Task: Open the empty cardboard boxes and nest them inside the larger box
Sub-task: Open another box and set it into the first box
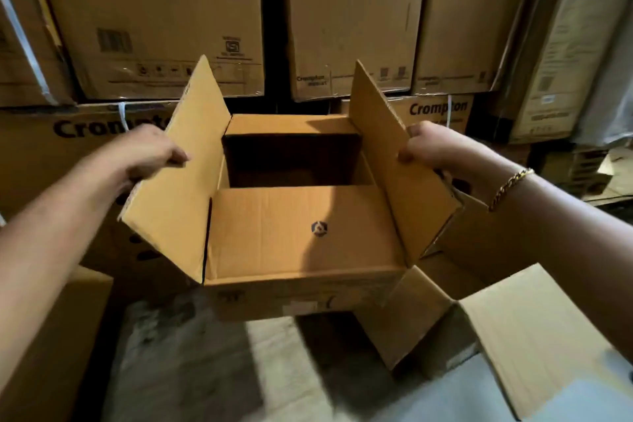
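While both side flaps stand raised, the cardboard box (301, 271) sits mid-frame between the two hands, its mouth half uncovered. The left hand (150, 151) is clamped on the outer edge of the left flap (178, 181), and the right hand (431, 147) pinches the right flap (387, 161), thumb on the inner face. A gold bracelet (510, 185) circles that wrist. The near flap (298, 229) (it bears a small dark logo) lies folded inward over the front half of the opening. Just right of the cardboard box and lower, the larger box (534, 329) gapes with its flaps spread, one corner tucked behind it. Behind it rise stacked printed cartons (154, 10); left of it stands another brown carton (44, 336). Below it shows grey floor (191, 370); whether it touches the floor I cannot tell
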The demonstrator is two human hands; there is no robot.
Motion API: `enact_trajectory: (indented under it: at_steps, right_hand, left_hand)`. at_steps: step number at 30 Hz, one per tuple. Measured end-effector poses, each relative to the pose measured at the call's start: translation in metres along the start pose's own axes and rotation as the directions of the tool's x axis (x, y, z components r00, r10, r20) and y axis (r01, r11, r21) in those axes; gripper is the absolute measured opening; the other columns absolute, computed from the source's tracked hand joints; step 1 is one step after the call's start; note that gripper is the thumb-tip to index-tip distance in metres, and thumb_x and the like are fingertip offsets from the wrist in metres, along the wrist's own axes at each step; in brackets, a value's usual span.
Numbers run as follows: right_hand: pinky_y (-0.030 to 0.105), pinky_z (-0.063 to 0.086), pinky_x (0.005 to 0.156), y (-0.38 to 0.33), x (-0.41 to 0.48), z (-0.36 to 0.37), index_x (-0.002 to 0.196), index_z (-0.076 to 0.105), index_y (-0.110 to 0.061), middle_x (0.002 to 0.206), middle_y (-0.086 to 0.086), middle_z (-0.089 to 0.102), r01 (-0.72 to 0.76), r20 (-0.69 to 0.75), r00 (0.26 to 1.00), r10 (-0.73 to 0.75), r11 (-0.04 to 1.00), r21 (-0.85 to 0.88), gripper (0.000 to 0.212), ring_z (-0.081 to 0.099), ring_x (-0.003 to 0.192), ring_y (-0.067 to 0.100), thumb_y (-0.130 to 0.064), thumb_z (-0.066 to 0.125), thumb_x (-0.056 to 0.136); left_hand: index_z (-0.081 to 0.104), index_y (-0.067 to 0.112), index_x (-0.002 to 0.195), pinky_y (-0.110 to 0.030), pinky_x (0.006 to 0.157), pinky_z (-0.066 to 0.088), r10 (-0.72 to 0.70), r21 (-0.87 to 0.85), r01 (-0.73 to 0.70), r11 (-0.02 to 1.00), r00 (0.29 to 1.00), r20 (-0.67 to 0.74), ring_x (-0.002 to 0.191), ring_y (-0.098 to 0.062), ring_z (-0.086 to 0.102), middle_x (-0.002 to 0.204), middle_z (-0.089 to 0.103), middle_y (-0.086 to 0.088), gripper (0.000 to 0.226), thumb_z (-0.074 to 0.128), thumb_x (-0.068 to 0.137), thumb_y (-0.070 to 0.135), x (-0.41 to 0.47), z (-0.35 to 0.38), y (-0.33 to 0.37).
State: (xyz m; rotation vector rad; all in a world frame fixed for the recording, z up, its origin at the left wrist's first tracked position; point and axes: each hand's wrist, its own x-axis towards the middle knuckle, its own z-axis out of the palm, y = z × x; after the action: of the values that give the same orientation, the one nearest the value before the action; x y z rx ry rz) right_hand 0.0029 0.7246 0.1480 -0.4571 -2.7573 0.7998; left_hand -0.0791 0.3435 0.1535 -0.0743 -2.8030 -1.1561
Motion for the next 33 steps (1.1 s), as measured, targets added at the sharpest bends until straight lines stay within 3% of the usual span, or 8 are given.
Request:
enact_trajectory:
  at_steps: [2, 6, 9, 12, 18, 24, 29, 33]
  right_hand:
    - [0.036, 0.057, 0.07, 0.014, 0.006, -0.037, 0.111, 0.063, -0.014, 0.102, 0.009, 0.069, 0.006, -0.035, 0.999, -0.006, 1.0, -0.012, 0.022, 0.068, 0.086, 0.025, -0.016, 0.067, 0.09]
    - [0.049, 0.059, 0.084, 0.052, 0.013, -0.106, 0.113, 0.067, -0.01, 0.103, 0.015, 0.071, 0.004, -0.105, 0.994, -0.015, 0.995, -0.104, 0.031, 0.069, 0.089, 0.032, -0.015, 0.071, 0.083]
    - [0.047, 0.06, 0.083, 0.082, 0.017, -0.145, 0.114, 0.068, -0.011, 0.104, 0.014, 0.071, -0.004, -0.142, 0.99, -0.018, 0.988, -0.154, 0.034, 0.069, 0.088, 0.032, -0.016, 0.071, 0.081]
    - [0.03, 0.054, 0.064, 0.11, 0.026, -0.169, 0.11, 0.068, -0.011, 0.103, 0.013, 0.068, -0.001, -0.174, 0.984, -0.04, 0.974, -0.227, 0.03, 0.065, 0.083, 0.028, -0.016, 0.069, 0.081]
    - [0.025, 0.044, 0.055, 0.168, 0.071, -0.189, 0.109, 0.068, -0.011, 0.1, 0.014, 0.064, -0.006, -0.188, 0.981, -0.052, 0.955, -0.298, 0.027, 0.057, 0.07, 0.019, -0.014, 0.067, 0.082]
    - [0.036, 0.057, 0.074, 0.219, 0.136, -0.185, 0.118, 0.067, -0.012, 0.102, 0.013, 0.063, -0.022, -0.164, 0.986, -0.034, 0.944, -0.329, 0.034, 0.063, 0.081, 0.027, -0.015, 0.065, 0.084]
    - [0.029, 0.052, 0.062, 0.264, 0.193, -0.18, 0.124, 0.065, -0.016, 0.108, 0.01, 0.064, -0.043, -0.064, 0.998, 0.03, 0.976, -0.212, 0.036, 0.062, 0.079, 0.021, -0.014, 0.065, 0.089]
    - [0.04, 0.058, 0.08, 0.293, 0.227, -0.173, 0.125, 0.065, -0.018, 0.111, 0.011, 0.068, -0.054, 0.047, 0.997, 0.061, 0.99, -0.127, 0.036, 0.067, 0.092, 0.028, -0.012, 0.065, 0.089]
  left_hand:
    - [0.071, -0.003, 0.098, -0.018, 0.067, 0.045, 0.02, -0.072, -0.021, 0.997, 1.0, -0.015, 0.077, -0.014, 0.06, 0.104, 0.073, -0.007, 0.01, 0.067, 0.091, 0.002, -0.003, 0.013, 0.035]
    - [0.063, -0.009, 0.119, -0.004, 0.041, 0.039, 0.038, -0.199, -0.04, 0.979, 0.999, -0.015, 0.062, -0.009, 0.06, 0.082, 0.073, -0.002, 0.025, 0.058, 0.095, -0.005, -0.024, 0.057, 0.097]
    - [0.064, -0.009, 0.121, -0.012, 0.062, 0.043, 0.05, -0.261, -0.054, 0.964, 0.998, -0.023, 0.089, -0.019, 0.055, 0.117, 0.066, -0.014, 0.027, 0.06, 0.096, 0.001, -0.027, 0.096, 0.129]
    - [0.064, -0.009, 0.12, -0.03, 0.084, 0.04, 0.015, -0.348, -0.017, 0.937, 1.0, -0.008, 0.095, -0.023, 0.055, 0.121, 0.065, -0.02, 0.031, 0.066, 0.093, 0.006, -0.031, 0.135, 0.156]
    - [0.066, 0.0, 0.117, -0.031, 0.088, 0.043, -0.032, -0.435, 0.025, 0.9, 0.999, -0.009, 0.094, -0.023, 0.058, 0.105, 0.064, -0.01, 0.026, 0.067, 0.092, 0.008, -0.02, 0.211, 0.195]
    - [0.065, -0.002, 0.113, -0.044, 0.104, 0.047, -0.033, -0.504, 0.025, 0.863, 0.999, -0.006, 0.108, -0.031, 0.064, 0.115, 0.067, -0.016, 0.026, 0.069, 0.09, 0.01, 0.025, 0.278, 0.211]
    - [0.064, 0.011, 0.088, -0.047, 0.106, 0.045, -0.049, -0.49, 0.056, 0.87, 0.998, 0.028, 0.109, -0.031, 0.063, 0.112, 0.068, -0.012, 0.005, 0.069, 0.089, 0.012, 0.059, 0.332, 0.208]
    - [0.068, 0.01, 0.093, -0.041, 0.1, 0.048, -0.086, -0.499, 0.116, 0.859, 0.993, 0.083, 0.104, -0.031, 0.065, 0.109, 0.069, -0.012, 0.005, 0.068, 0.089, 0.007, 0.067, 0.356, 0.199]
